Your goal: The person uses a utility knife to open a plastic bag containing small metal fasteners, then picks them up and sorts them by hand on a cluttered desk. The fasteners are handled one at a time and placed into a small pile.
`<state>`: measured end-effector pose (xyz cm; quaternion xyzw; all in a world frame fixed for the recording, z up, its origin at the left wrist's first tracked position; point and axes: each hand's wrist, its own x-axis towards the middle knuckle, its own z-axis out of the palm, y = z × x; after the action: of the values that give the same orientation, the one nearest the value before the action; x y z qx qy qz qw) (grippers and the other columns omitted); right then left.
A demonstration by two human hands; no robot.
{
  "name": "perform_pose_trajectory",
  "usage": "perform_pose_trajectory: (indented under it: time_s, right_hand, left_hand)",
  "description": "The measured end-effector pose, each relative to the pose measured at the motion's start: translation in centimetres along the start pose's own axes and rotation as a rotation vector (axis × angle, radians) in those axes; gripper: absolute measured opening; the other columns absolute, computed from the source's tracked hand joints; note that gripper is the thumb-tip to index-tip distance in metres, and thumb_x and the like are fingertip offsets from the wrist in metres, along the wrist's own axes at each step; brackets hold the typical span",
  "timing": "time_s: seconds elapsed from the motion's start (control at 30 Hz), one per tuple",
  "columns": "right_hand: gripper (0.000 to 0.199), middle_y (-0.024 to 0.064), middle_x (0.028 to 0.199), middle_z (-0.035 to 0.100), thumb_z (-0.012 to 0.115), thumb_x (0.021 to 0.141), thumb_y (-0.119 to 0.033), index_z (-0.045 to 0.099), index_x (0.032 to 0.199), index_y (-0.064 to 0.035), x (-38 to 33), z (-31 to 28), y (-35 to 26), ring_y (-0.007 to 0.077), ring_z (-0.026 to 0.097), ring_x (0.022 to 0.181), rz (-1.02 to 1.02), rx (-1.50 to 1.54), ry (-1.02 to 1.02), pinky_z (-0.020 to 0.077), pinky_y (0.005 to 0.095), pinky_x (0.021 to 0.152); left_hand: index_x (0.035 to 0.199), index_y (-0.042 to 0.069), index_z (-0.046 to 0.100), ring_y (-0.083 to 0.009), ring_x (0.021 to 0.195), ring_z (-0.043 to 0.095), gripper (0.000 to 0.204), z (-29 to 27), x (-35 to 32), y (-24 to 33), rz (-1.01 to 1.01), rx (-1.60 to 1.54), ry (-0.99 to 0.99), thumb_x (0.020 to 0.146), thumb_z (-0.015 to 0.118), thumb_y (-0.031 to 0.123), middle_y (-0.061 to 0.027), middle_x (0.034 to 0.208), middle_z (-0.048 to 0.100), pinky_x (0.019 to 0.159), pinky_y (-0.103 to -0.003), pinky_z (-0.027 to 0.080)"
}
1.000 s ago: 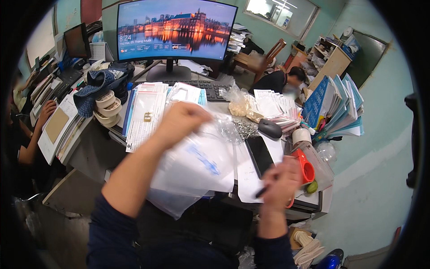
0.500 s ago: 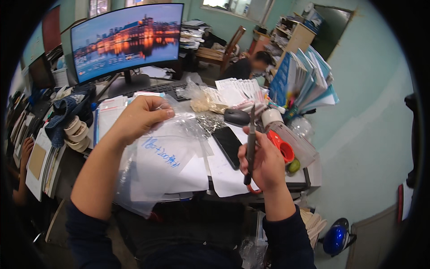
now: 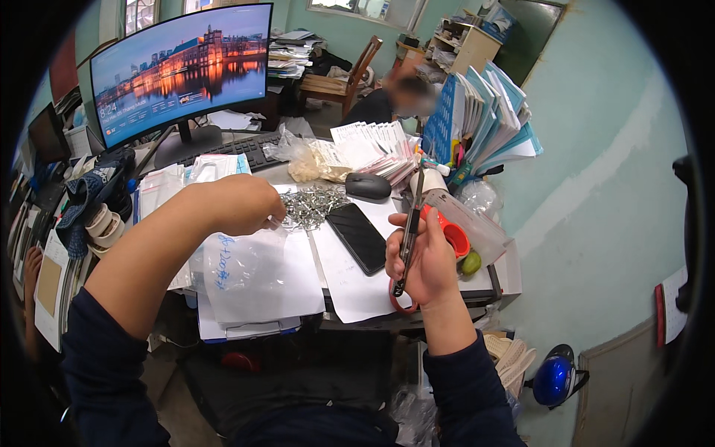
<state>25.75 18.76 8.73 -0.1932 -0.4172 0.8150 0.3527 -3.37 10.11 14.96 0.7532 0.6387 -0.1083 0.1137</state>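
Metal pieces point(image 3: 313, 207) lie unbagged inside the desk's point(image 3: 280, 176) front edge. Left hand point(image 3: 242, 205) pinches plastic bag point(image 3: 255, 262); right hand point(image 3: 432, 262) grips utility knife point(image 3: 410, 238), blade exposed.

The bag point(image 3: 249, 270) at the left hand point(image 3: 253, 205) is clear with blue writing; the metal bits point(image 3: 316, 206) are silver. The knife point(image 3: 407, 242) in the right hand point(image 3: 427, 261) is black, the fruit point(image 3: 471, 262) near it green.
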Motion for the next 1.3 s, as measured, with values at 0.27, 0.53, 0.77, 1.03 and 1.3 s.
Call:
perform_pose_trajectory:
  time_s: [0.27, 0.53, 0.77, 1.03, 1.3]
  right_hand:
    - [0.058, 0.0084, 0.069, 0.061, 0.033, 0.102, -0.051, 0.055, 0.113, 0.0025, -0.6, 0.1, -0.5, 0.014, 0.051, 0.048, 0.001, 0.007, 0.083, 0.0394, 0.0284, 0.044]
    - [0.03, 0.0129, 0.079, 0.065, 0.048, 0.097, -0.016, 0.053, 0.122, 0.0001, -1.1, -2.8, -1.4, 0.0085, 0.048, 0.045, -0.159, -0.38, 0.257, 0.0377, 0.0224, 0.037]
    - [0.043, 0.0218, 0.098, 0.063, 0.045, 0.081, 0.0, 0.057, 0.122, 0.0058, 2.5, -5.9, -0.4, 0.0316, 0.062, 0.082, -0.258, -1.725, 0.339, 0.0513, 0.0393, 0.076]
    - [0.019, 0.0288, 0.103, 0.058, 0.054, 0.08, 0.003, 0.057, 0.098, 0.0084, 5.8, -6.5, 1.5, 0.0436, 0.06, 0.094, -0.178, -2.127, 0.317, 0.0497, 0.0472, 0.085]
    - [0.014, 0.02, 0.101, 0.061, 0.06, 0.08, -0.003, 0.064, 0.092, 0.0013, 6.8, -5.2, 1.4, 0.0398, 0.061, 0.091, -0.226, -2.377, 0.281, 0.0512, 0.0471, 0.082]
  left_hand:
    - [0.11, 0.013, 0.069, -0.0253, 0.116, 0.053, 0.037, 2.6, 1.8, 0.8, 0.063, 0.263, 0.243, 0.079, 0.057, -0.003, -0.0082, 0.108, 0.062, 0.102, -0.046, 0.037]
    - [0.112, 0.004, 0.064, -0.0171, 0.08, 0.061, 0.029, 4.8, -3.8, 2.7, -0.094, -0.746, 1.304, 0.084, 0.065, 0.009, -0.0079, 0.092, 0.067, 0.074, -0.03, 0.047]
    - [0.087, 0.001, 0.064, -0.0327, 0.087, 0.059, 0.032, 12.2, -3.1, 6.3, -0.417, -0.26, 0.857, 0.075, 0.077, 0.027, -0.0143, 0.09, 0.057, 0.073, -0.041, 0.047]
    - [0.087, 0.004, 0.067, -0.0339, 0.083, 0.061, 0.016, 16.1, -2.2, 5.8, -0.468, -0.447, 0.771, 0.08, 0.07, 0.018, -0.0142, 0.086, 0.058, 0.073, -0.043, 0.05]
    - [0.091, -0.002, 0.065, -0.0239, 0.064, 0.061, 0.011, 16.1, -3.4, 3.0, -0.52, -0.909, 1.123, 0.088, 0.061, 0.007, -0.0139, 0.077, 0.065, 0.063, -0.036, 0.048]
